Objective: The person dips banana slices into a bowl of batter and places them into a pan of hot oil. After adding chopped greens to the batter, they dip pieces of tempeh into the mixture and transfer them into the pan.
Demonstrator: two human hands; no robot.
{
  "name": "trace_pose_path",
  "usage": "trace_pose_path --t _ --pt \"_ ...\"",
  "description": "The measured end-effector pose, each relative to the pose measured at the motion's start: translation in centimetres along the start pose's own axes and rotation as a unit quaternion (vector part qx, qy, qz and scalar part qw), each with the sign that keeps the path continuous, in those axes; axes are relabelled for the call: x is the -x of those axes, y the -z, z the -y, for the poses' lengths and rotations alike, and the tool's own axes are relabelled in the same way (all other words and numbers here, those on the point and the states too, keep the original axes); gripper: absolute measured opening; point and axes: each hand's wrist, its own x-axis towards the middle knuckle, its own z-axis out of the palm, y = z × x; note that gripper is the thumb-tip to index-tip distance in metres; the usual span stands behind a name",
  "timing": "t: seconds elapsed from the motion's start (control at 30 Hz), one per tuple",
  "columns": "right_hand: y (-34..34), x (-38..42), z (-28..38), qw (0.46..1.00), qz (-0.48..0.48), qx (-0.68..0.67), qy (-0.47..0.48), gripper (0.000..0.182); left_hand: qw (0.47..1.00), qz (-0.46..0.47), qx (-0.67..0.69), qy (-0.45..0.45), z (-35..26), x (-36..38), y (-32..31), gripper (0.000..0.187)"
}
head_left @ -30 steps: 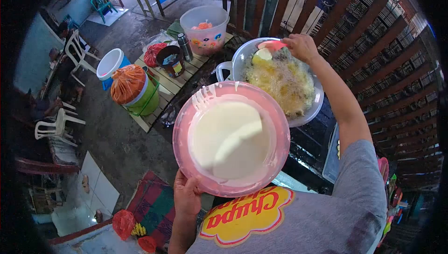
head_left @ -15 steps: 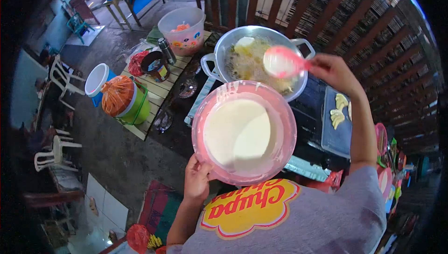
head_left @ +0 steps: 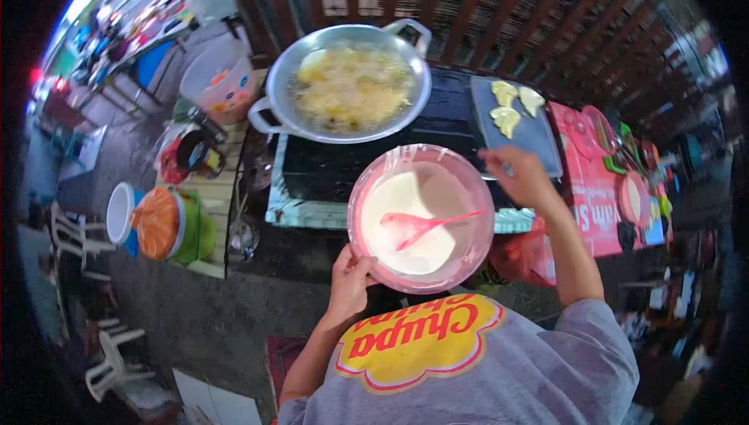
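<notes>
A pink plastic bowl (head_left: 477,257) of pale, creamy batter (head_left: 394,191) is in front of my chest. My left hand (head_left: 351,280) grips its rim at the lower left. A pink ladle (head_left: 402,226) rests in the batter, its handle towards the right rim. My right hand (head_left: 516,175) is off the ladle, with fingers apart and nothing in them, near the close edge of the grey tray (head_left: 511,138). Several pale yellow, fan-shaped pieces (head_left: 505,120) lie on that tray. Beyond the bowl, food fries in bubbling oil in a large metal wok (head_left: 351,138).
A black stove top (head_left: 328,171) lies under the wok. Wooden slats (head_left: 499,27) rise behind it. On the left are a flowered bucket (head_left: 222,85) and a green container with an orange cover (head_left: 156,222). A red printed cloth (head_left: 597,214) with utensils lies on the right.
My right hand has let go of the ladle, which was over the wok and now lies in the batter. The hand has moved down towards the tray. The view has turned to the right.
</notes>
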Motion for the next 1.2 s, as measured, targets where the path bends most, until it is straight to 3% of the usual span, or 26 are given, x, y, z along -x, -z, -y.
trace_pose_path --t 0.1,0.17,0.33,0.37,0.4,0.5,0.53,0.57,0.6,0.67,0.7,0.73,0.77,0.9,0.97,1.03,1.1,1.2 --pt "2.0 -1.5 -7.2 0.984 -0.104 0.043 -0.139 0.020 1.000 0.005 0.000 0.002 0.6 -0.3 -1.0 0.021" --pt "2.3 -2.4 -13.2 0.967 -0.119 0.055 -0.217 0.021 1.000 0.008 0.000 0.004 0.9 -0.6 -1.5 0.022" --pt "0.8 -6.3 -28.2 0.949 -0.153 0.100 -0.257 0.026 1.000 -0.015 -0.009 -0.010 2.2 -1.5 -2.5 0.024" --pt "0.5 -7.1 -30.0 0.942 -0.163 0.095 -0.279 0.028 1.000 -0.018 -0.011 -0.014 2.4 -1.6 -2.9 0.024" --pt "1.6 -7.8 -26.4 0.920 -0.144 0.064 -0.359 0.036 0.999 -0.030 0.001 -0.017 2.5 -1.6 -3.4 0.023" --pt "-0.2 -9.8 -32.0 0.918 -0.188 0.087 -0.337 0.040 0.999 -0.046 0.000 -0.023 2.9 -1.7 -4.2 0.023" --pt "-0.1 -10.7 -34.2 0.936 -0.106 0.048 -0.333 0.044 0.997 -0.063 0.005 -0.033 3.2 -1.6 -4.2 0.023" --pt "0.0 -11.5 -33.6 0.917 -0.080 0.139 -0.365 0.045 0.997 -0.064 0.003 -0.033 3.6 -1.8 -4.2 0.023" --pt "0.0 -11.7 -34.6 0.923 -0.079 0.183 -0.328 0.042 0.997 -0.066 0.002 -0.032 3.9 -1.7 -4.2 0.023" --pt "0.4 -11.5 -33.6 0.931 -0.097 0.112 -0.334 0.035 0.995 -0.085 0.008 -0.043 4.0 -1.4 -4.5 0.023" --pt "0.7 -11.9 -33.2 0.931 -0.078 0.159 -0.318 0.032 0.995 -0.083 0.008 -0.045 4.2 -1.4 -4.7 0.023" --pt "0.7 -12.3 -33.4 0.936 -0.054 0.123 -0.326 0.029 0.996 -0.078 0.009 -0.045 4.4 -1.4 -4.7 0.023" --pt "-0.4 -12.3 -35.6 0.935 -0.128 0.078 -0.322 0.031 0.995 -0.085 0.014 -0.053 4.4 -1.3 -4.9 0.023" --pt "-0.7 -13.5 -39.8 0.951 -0.071 0.089 -0.289 0.039 0.995 -0.084 0.013 -0.046 4.6 -1.1 -5.1 0.023" --pt "-0.1 -13.2 -37.8 0.952 -0.069 0.104 -0.278 0.046 0.995 -0.081 0.016 -0.050 4.7 -1.1 -5.1 0.024" --pt "2.0 -12.4 -31.4 0.935 -0.070 -0.059 -0.343 0.038 0.995 -0.081 0.017 -0.054 4.8 -1.1 -5.2 0.024" --pt "1.5 -12.6 -32.6 0.929 -0.103 -0.105 -0.340 0.028 0.996 -0.081 0.020 -0.045 4.6 -1.1 -5.3 0.023" --pt "3.7 -10.7 -25.9 0.952 -0.095 -0.132 -0.258 0.027 0.997 -0.071 0.026 -0.034 4.6 -1.0 -5.2 0.023"
